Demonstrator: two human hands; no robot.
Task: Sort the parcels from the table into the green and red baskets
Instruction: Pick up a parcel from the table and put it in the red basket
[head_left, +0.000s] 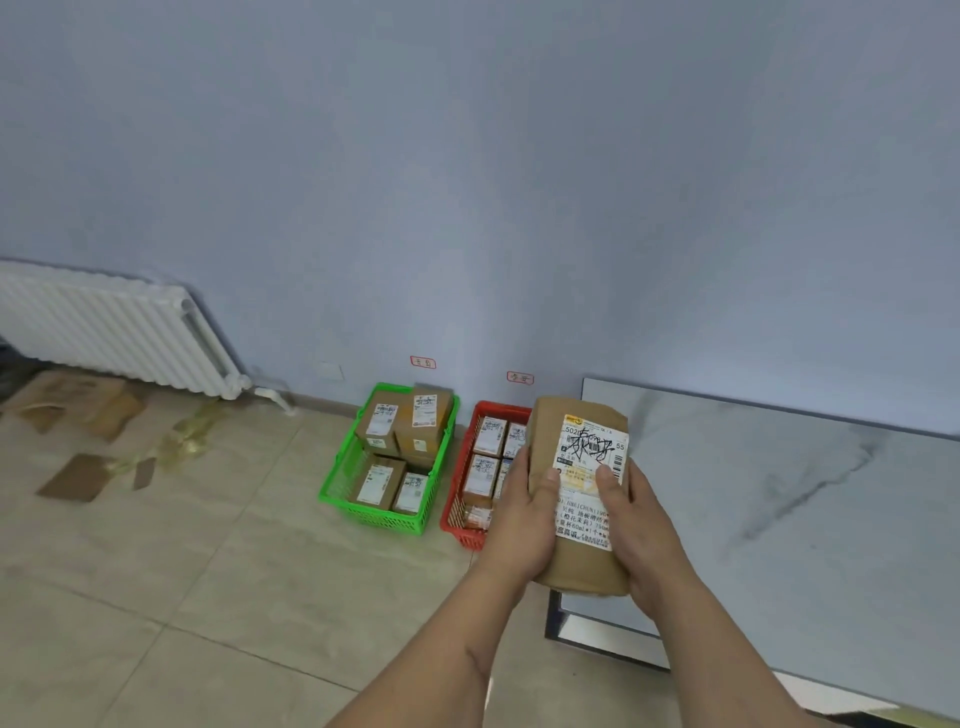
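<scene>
A brown paper parcel (550, 436) with a white shipping label and black handwriting is held upright between both hands. My left hand (522, 519) grips its left edge, thumb on the front. My right hand (641, 530) grips the right edge, thumb on the label. The parcel hangs above the left end of the grey marble table (779, 493), partly over the red basket (457, 499), which holds several labelled boxes. To the left of it on the floor stands the green basket (337, 488) with several cardboard boxes inside.
Both baskets stand against the blue wall under small red-framed labels (423, 362). A white radiator (104, 327) hangs at the left. Cardboard scraps and tape (78, 475) litter the tiled floor beneath it.
</scene>
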